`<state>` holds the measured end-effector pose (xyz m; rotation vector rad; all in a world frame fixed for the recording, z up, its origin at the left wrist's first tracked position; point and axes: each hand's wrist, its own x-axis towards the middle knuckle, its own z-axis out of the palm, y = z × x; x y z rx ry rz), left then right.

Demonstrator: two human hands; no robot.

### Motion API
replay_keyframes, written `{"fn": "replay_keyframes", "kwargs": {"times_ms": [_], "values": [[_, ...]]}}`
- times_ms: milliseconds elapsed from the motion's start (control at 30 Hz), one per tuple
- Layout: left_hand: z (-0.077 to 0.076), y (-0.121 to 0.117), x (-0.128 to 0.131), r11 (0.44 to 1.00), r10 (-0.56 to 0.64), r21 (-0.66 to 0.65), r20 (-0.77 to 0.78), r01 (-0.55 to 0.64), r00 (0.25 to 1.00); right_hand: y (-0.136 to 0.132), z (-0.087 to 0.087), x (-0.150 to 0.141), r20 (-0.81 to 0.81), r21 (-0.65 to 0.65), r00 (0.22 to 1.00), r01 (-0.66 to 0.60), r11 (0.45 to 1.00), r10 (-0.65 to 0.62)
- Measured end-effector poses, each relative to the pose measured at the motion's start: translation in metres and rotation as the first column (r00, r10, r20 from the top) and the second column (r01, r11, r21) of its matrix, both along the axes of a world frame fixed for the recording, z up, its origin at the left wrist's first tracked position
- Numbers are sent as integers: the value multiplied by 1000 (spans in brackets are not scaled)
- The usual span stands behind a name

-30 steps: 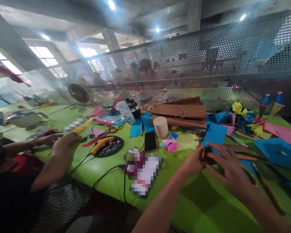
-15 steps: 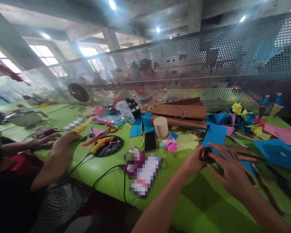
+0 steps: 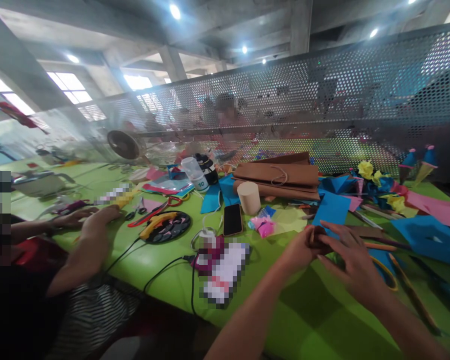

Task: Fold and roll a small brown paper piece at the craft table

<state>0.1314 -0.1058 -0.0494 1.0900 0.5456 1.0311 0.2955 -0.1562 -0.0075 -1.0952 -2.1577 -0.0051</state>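
Note:
My left hand (image 3: 300, 246) is closed around a small curled brown piece (image 3: 317, 234), which looks like paper or foam sheet. My right hand (image 3: 350, 257) meets it from the other side, thumb and fingertips pressed to the brown piece. Much of the piece is hidden by the fingers. Just beyond both hands lies a blue paper strip (image 3: 333, 209). Yellow-handled scissors (image 3: 388, 275) rest beside my right hand, partly covered by it.
Brown folded sheets (image 3: 277, 177), a cream cylinder (image 3: 249, 198) and a dark phone (image 3: 233, 220) are on the green table (image 3: 165, 290). A co-worker's arm (image 3: 86, 240) reaches in at left. Cables cross the front edge. A perforated metal screen (image 3: 285, 105) stands behind.
The view has shifted very slightly. Both hands stay at the same spot around the brown piece, with only small finger movement.

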Motion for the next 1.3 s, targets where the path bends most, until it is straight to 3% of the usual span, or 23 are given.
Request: {"fn": "replay_keyframes", "kwargs": {"times_ms": [133,400,500,700,1000,1200,1300], "values": [[-4,2,0,999,-10,-35,85,13,996,0,2,3,14,32,999,43,999,-44],[3,0,-1,999,29,17,-5,-29,1000,-1,1,2,50,53,998,44,998,-47],[6,0,-2,997,33,71,-6,-33,999,-3,4,2,10,55,1000,23,998,-24],[2,0,-6,976,4,216,-180,36,984,-4,3,-2,5,27,1000,-19,999,19],[-3,1,-2,998,-48,41,-5,48,999,-2,7,2,-46,21,999,7,1000,-6],[-8,5,-1,999,-54,2,16,54,998,1,1,2,-7,7,1000,19,1000,-19],[-13,8,-2,1000,1,0,-18,-1,1000,1,0,4,-6,51,999,41,998,-41]]}}
